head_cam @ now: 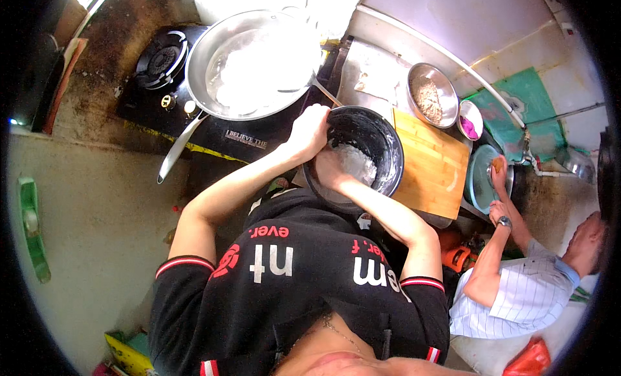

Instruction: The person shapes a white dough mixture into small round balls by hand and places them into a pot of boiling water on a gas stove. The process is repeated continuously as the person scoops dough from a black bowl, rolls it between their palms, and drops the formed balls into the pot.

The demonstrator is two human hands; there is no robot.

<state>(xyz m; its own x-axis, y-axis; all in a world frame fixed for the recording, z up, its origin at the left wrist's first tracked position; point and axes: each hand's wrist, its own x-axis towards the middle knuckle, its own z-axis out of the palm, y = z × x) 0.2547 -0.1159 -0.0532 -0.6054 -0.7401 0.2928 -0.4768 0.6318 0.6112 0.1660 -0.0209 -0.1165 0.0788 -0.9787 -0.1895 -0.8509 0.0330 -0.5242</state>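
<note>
A deep black bowl (394, 152) stands before me, its inner wall smeared with white. White powder, looking like flour, lies in a heap (358, 163) inside. My left hand (313, 132) grips the bowl's far left rim. Down inside the bowl is my right hand (330, 168), blurred, at the left edge of the powder; its fingers are not clear. Beyond my left hand, a large steel pan (196, 80) with a long handle sits on the black gas stove (160, 106), its contents washed out by glare. To the right of the bowl lies a wooden cutting board (432, 160).
A steel bowl of crumbly brown food (427, 100) and a small bowl with something purple (469, 126) stand beyond the board. At right, a co-worker (519, 293) holds a brownish item over a teal basin (478, 174). A white pipe (436, 48) runs along the wall.
</note>
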